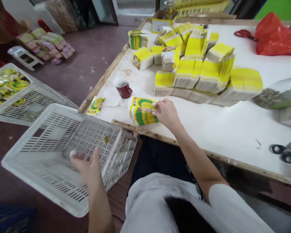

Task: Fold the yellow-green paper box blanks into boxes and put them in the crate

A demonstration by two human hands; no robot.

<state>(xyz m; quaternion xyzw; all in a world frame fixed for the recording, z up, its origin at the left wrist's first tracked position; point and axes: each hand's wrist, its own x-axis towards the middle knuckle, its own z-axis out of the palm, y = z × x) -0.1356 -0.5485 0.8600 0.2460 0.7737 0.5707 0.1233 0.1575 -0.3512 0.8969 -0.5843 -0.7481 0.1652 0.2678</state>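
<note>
At the far left a pale crate [35,108], its side slotted, holds many small yellow-and-green packets [8,84], with a dark blue container [12,216] lower down near the corner. Behind, a small white stool [26,57] stands on the floor beside a pile of pink and green packs [47,43]. Next comes a larger white crate [40,190], close against the near corner of the table [208,126], with one little yellowish piece [106,139] on its perforated floor. Over its opening is the left hand [86,166], spread wide with the thumb apart and nothing visible in its grasp (it is somewhat blurred, and one fingertip has a white covering). On the table corner lies a flat yellow-and-green packet [96,105], then a dark red mug [123,89]. Just right of and nearer than the mug, close to the table's front edge, sits the packet stack [143,113]. The right hand [167,113] touches its right end, fingers bent and close together; whether they pinch any of it I cannot tell. Beyond that hand, bundles of yellow-topped packaging [188,69] stand in rows and heaps. Furthest right are a clear container [269,97] of grainy contents, a red plastic bag [278,35] and black-handled scissors [282,153]
</note>
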